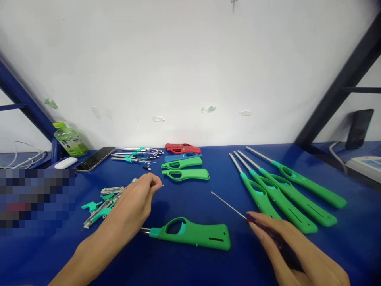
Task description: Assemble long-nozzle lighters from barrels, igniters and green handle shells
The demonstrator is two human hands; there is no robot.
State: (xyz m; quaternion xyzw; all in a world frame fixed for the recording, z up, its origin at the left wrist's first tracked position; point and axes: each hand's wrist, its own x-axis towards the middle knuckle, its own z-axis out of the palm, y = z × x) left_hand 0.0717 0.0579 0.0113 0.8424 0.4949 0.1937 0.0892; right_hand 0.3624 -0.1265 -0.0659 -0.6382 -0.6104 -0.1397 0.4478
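Observation:
My left hand is raised over the table with thumb and forefinger pinched. A tiny bright speck shows at its fingertips, too small to name. In my right hand is a screwdriver, its thin metal shaft pointing up and left. The dark red handle is mostly hidden by my fingers. Between the hands a green long-nosed lighter lies flat, its metal tube partly behind my left wrist. Several more green long-nosed lighters lie side by side to the right, just beyond my right hand.
Loose lighter innards lie left of my left hand. Metal tubes with wires lie farther back. Near the wall are green casing halves, a blue casing and red casings. A phone and bottle stand back left.

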